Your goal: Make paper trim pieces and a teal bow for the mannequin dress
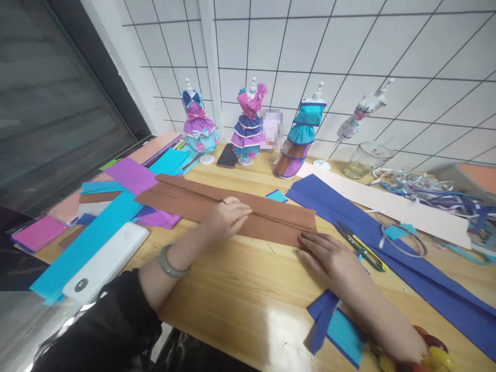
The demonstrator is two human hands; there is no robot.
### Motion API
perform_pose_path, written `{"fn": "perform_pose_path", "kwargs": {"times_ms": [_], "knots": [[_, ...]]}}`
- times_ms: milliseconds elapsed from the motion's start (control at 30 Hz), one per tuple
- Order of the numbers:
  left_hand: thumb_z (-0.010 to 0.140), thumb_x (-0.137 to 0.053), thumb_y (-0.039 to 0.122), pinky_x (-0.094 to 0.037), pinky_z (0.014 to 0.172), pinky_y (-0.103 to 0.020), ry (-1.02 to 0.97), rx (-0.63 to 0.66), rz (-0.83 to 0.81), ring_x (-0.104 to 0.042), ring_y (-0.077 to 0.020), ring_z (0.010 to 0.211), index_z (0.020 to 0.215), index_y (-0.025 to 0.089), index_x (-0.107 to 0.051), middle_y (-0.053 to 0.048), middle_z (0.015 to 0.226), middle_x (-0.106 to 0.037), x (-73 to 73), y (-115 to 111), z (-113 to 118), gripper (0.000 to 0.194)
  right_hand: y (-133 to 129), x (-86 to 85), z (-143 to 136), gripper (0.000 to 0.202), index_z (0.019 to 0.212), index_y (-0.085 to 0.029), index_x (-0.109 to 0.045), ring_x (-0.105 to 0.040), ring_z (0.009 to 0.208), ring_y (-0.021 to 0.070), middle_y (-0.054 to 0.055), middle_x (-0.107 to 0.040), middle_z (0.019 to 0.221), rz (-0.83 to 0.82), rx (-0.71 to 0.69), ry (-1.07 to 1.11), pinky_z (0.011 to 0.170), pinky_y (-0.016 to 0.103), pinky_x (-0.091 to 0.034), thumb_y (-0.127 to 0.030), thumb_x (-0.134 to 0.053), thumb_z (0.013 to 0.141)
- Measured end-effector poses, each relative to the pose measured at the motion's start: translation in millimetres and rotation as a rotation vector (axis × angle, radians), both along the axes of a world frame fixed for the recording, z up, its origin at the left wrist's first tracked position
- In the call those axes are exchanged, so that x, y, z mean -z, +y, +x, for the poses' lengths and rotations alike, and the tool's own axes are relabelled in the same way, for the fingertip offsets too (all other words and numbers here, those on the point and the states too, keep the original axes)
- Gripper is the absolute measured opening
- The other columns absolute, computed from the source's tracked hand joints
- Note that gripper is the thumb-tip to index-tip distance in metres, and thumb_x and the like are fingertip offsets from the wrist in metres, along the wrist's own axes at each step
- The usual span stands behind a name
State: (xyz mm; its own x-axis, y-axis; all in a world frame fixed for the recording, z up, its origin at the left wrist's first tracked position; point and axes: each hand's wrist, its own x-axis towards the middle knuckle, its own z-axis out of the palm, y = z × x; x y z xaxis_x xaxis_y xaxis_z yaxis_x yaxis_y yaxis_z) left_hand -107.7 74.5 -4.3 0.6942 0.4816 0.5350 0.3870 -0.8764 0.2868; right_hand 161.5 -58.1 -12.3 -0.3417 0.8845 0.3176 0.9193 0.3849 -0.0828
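Observation:
A long brown paper strip (271,227) with lengthwise fold lines lies across the wooden table. My left hand (227,221) rests on its middle, fingers curled together along the crease. The fingertips of my right hand (329,258) touch the strip's lower right corner, with the fingers stretched out and the thumb apart. Beyond my right hand are scissors (362,247) with black and yellow handles, beside a long blue strip (387,248). A small turquoise piece with a blue edge (276,196) sits just behind the brown strip.
Three dressed mini mannequins (247,124) and a bare one (354,121) stand along the tiled wall. A glass cup (364,161) and tangled ribbons (411,183) are at right. Coloured paper (134,175) and a white phone-like device (106,263) lie left; blue-turquoise scraps (344,330) lie in front.

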Motion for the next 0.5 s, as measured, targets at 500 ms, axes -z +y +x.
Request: {"fn": "perform_pose_path", "kwargs": {"times_ms": [500], "knots": [[0.092,-0.032,0.029,-0.026,0.108,-0.04,0.473,0.209,-0.042,-0.024,-0.0239,0.134,0.125,0.021,-0.05,-0.008,0.14,-0.038,15.4,-15,11,0.038,12,20.4,41,0.033,0.109,-0.013,-0.063,-0.061,0.094,0.0235,0.011,-0.067,0.106,0.004,0.139,0.151,0.081,0.041,-0.05,-0.018,-0.039,0.086]]}}
